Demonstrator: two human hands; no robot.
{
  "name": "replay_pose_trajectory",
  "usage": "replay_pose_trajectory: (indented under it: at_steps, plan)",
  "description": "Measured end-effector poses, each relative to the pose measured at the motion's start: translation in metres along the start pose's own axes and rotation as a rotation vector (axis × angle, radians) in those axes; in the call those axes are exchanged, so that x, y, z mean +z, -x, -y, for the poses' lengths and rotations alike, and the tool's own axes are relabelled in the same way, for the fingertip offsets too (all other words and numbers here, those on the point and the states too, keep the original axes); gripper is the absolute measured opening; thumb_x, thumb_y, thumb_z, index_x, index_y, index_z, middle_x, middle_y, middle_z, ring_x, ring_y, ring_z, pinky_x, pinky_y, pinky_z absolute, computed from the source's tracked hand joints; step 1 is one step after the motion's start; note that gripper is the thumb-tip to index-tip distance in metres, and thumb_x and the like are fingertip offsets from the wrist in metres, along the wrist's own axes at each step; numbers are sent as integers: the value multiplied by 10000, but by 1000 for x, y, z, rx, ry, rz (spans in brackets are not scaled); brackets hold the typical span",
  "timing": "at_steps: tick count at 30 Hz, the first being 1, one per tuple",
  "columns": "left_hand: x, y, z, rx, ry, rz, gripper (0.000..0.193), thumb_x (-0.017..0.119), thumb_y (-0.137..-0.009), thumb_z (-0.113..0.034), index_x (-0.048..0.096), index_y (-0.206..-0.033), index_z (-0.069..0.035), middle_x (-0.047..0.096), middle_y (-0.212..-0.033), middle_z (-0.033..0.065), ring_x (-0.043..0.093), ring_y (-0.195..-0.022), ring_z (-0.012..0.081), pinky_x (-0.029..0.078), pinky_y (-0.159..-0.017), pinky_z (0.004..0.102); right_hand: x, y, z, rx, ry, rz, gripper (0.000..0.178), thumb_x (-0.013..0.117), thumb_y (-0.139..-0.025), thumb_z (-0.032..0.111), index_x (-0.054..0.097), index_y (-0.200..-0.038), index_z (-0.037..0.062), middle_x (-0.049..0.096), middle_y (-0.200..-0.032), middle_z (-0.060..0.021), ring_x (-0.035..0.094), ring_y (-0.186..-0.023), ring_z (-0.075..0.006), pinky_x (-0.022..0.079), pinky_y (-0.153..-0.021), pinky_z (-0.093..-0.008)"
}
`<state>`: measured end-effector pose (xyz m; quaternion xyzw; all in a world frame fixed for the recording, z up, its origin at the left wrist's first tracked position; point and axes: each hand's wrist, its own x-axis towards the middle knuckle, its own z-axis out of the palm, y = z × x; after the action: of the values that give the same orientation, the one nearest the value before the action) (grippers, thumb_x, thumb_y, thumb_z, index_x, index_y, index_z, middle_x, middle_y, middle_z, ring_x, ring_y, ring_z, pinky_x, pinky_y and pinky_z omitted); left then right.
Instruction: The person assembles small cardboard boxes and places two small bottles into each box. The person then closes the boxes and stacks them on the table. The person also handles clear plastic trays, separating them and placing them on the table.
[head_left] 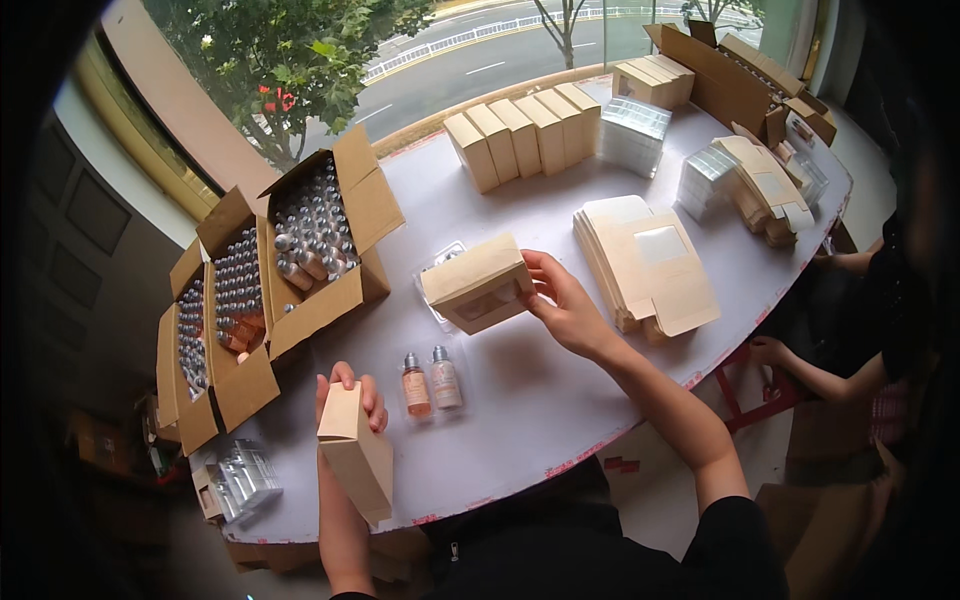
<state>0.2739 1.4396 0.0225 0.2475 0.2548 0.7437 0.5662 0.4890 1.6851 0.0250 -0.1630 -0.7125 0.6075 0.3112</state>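
Observation:
My left hand (372,402) is closed round a closed tan carton (357,455), held tilted near the table's front edge. In my right hand (568,308) is a second tan carton (476,284) with a clear window, gripped at its right end above the table. Partly hidden behind that carton lies a clear plastic tray (427,262); its contents are hard to make out. Between my hands, a clear tray (456,412) carries two small silver-capped bottles: one with orange-pink liquid (416,388), the other whitish (445,380).
Open cardboard boxes (372,210) packed with bottles stand left. Flat cartons (612,230) are stacked right of my right hand. A row of upright cartons (520,135) and clear trays (634,135) stand at the back. A co-worker's hand (768,352) shows at right.

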Motion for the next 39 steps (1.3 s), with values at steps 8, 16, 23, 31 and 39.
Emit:
replay_pose_trajectory:
  at_steps: [8,16,23,31,39]
  plan:
    - [2,24,-7,-39,0,74,383,296,-954,-440,419,-910,-80,494,-719,117,557,-550,239,472,-482,335,-37,-5,-50,-14,20,-122,412,382,-852,-64,407,-1254,23,523,-1128,-107,490,-1067,-186,365,-931,-284]
    - [-25,40,-11,-42,147,-13,357,267,-967,-411,428,-1016,-96,475,-842,113,527,-629,218,496,-544,344,-29,-7,-52,-11,50,-173,448,431,-857,-51,377,-1291,42,519,-1069,-47,467,-1030,-126,364,-904,-251]
    - [-35,39,-12,-43,272,-43,336,251,-980,-378,416,-1007,-86,431,-944,102,513,-748,205,506,-585,335,-24,-9,-41,51,102,-85,485,457,-865,-21,323,-1328,37,508,-1159,-82,463,-1093,-152,346,-952,-275]
    - [-34,37,0,-208,199,3,321,238,-979,-353,397,-1125,-116,464,-903,111,535,-640,220,501,-504,337,-27,-11,-46,66,143,-42,509,461,-873,32,340,-1361,110,508,-1147,-110,480,-1053,-187,398,-888,-306]
    - [-28,39,4,-209,212,1,373,241,-976,-360,348,-1263,-146,484,-896,132,558,-638,240,516,-515,357,-24,-6,-35,69,-1,30,482,449,-810,27,388,-1286,70,515,-1147,-95,439,-1138,-221,333,-972,-348]
